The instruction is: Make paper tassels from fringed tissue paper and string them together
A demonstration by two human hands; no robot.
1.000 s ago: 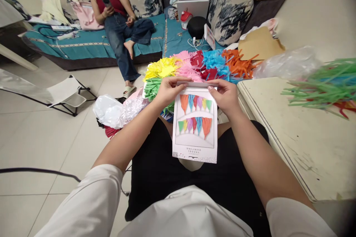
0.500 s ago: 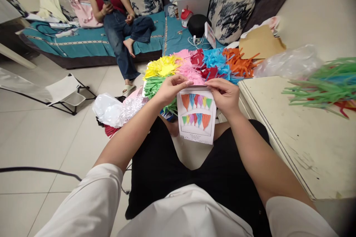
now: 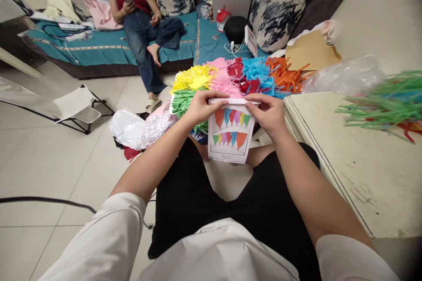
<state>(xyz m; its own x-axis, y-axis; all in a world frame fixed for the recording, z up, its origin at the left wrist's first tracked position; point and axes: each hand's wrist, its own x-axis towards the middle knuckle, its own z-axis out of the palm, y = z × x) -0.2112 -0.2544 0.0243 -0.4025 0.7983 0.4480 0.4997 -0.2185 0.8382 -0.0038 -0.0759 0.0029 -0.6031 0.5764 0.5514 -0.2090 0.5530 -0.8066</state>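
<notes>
I hold a white printed card [image 3: 230, 134] showing two rows of coloured tassel bunting, upright above my lap. My left hand [image 3: 199, 108] pinches its top left edge and my right hand [image 3: 268, 113] pinches its top right edge, fingers closed on it. Just beyond the card lies a heap of paper tassels [image 3: 231, 80] in yellow, green, pink, red, blue and orange.
A worn cream table [image 3: 356, 158] stands at my right with green paper strips [image 3: 385, 101] and a clear plastic bag [image 3: 343, 77]. Crumpled plastic [image 3: 138, 129] lies on the tiled floor at left, by a folding stool [image 3: 74, 107]. A person [image 3: 141, 13] sits on the teal sofa.
The card has tilted away from me and appears shorter than a second ago. Both hands keep their grip on its top edge.
</notes>
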